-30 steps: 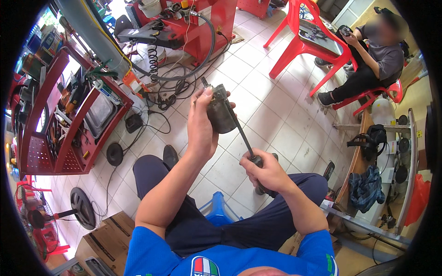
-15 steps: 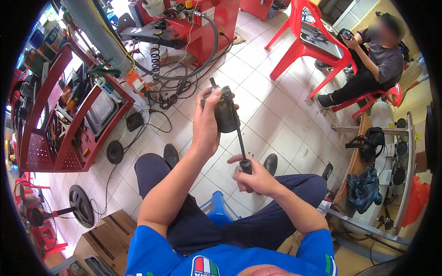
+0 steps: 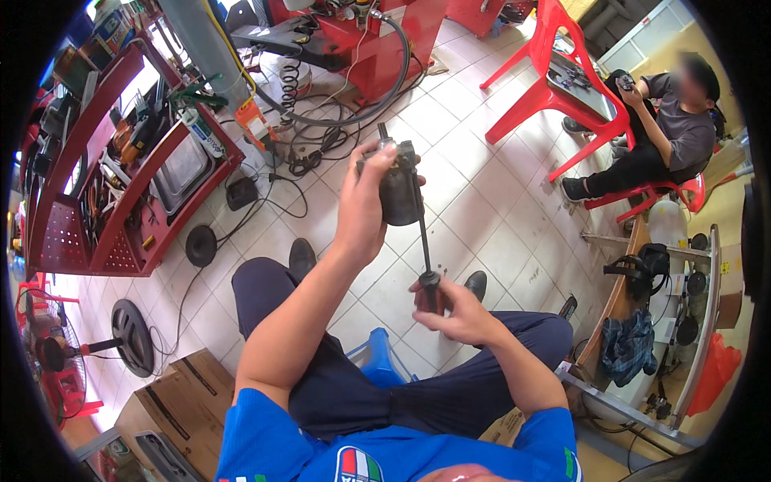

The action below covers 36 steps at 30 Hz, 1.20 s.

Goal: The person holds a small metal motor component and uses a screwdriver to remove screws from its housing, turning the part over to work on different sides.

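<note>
My left hand [image 3: 360,205] is wrapped round a dark cylindrical motor [image 3: 401,199], held up in front of me over the floor. A thin shaft sticks up from its top end, beside my thumb. In my right hand [image 3: 468,318] is a long screwdriver [image 3: 426,245], gripped by its dark handle between thumb and fingers. The blade runs up along the right side of the motor, its tip at the upper part of the housing. Exactly where the tip sits is hard to make out.
To the left stands a red tool rack [image 3: 120,233] full of tools, with a metal tray [image 3: 183,175]. Cables and a hose lie beside a red machine [image 3: 385,60]. A seated person [image 3: 683,120] and a red chair [image 3: 546,104] are at upper right. A cardboard box [image 3: 181,414] sits lower left.
My right-hand fingers have shifted their hold on the screwdriver handle. The motor and screwdriver stay together, and the whole view has tilted slightly.
</note>
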Each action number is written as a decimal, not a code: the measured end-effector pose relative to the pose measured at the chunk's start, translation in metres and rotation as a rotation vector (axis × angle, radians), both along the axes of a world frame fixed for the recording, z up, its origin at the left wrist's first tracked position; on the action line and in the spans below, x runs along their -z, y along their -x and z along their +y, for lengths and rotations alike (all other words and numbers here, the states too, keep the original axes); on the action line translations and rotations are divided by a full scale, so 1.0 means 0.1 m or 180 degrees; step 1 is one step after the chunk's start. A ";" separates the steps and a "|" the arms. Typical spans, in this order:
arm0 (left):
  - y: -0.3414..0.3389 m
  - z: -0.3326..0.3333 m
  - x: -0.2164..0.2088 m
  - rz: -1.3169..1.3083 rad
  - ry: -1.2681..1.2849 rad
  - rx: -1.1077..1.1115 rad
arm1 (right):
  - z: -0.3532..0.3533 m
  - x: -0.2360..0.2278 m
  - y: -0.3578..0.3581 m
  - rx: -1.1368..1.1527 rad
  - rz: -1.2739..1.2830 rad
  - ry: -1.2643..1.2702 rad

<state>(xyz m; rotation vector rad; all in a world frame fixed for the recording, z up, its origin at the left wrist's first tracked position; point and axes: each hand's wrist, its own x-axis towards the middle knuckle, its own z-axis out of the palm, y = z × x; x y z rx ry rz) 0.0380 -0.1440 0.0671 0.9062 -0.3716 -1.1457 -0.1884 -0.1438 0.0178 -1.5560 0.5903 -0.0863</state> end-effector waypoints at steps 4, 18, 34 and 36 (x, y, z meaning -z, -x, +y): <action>-0.09 0.05 -0.01 0.0041 -0.0035 -0.0026 | 0.07 -0.12 -0.10 0.0857 0.0254 -0.0870; -0.14 0.03 0.04 0.0163 -0.0042 0.0015 | 0.07 -0.16 -0.03 0.0268 0.0382 -0.0918; -0.18 -0.09 0.09 0.0571 0.0099 -0.0006 | 0.11 0.10 -0.05 0.0953 -0.0758 0.0837; -0.20 -0.08 0.09 0.0581 0.0129 -0.0046 | 0.08 -0.11 -0.06 0.1236 0.0102 -0.0746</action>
